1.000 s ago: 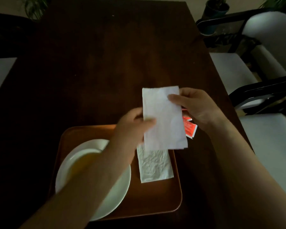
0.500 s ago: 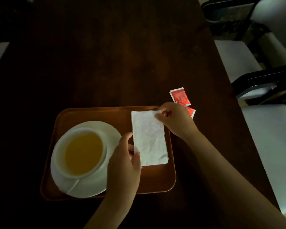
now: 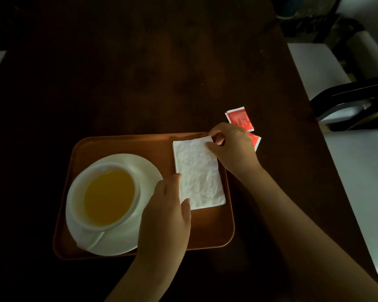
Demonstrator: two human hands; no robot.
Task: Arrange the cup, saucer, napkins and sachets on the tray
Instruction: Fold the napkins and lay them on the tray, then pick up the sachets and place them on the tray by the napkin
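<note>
An orange-brown tray [image 3: 122,147] lies on the dark table. On its left half a white cup [image 3: 105,195] of yellow liquid stands on a white saucer [image 3: 140,166]. White folded napkins [image 3: 198,173] lie flat on the tray's right half. My left hand [image 3: 166,212] rests at the napkins' near left edge, thumb and fingers touching the paper. My right hand [image 3: 231,147] pinches the far right corner of the napkins. Two red sachets [image 3: 239,117] lie on the table just beyond the tray's far right corner, one partly hidden under my right hand.
White-cushioned chairs with dark frames [image 3: 349,99] stand along the table's right edge. A dark pot [image 3: 290,7] sits at the top right. The table [image 3: 140,62] stretches away beyond the tray.
The napkin that both hands held up above the tray a second ago now lies flat on the napkin that was on the tray. Both hands still touch it, at opposite corners.
</note>
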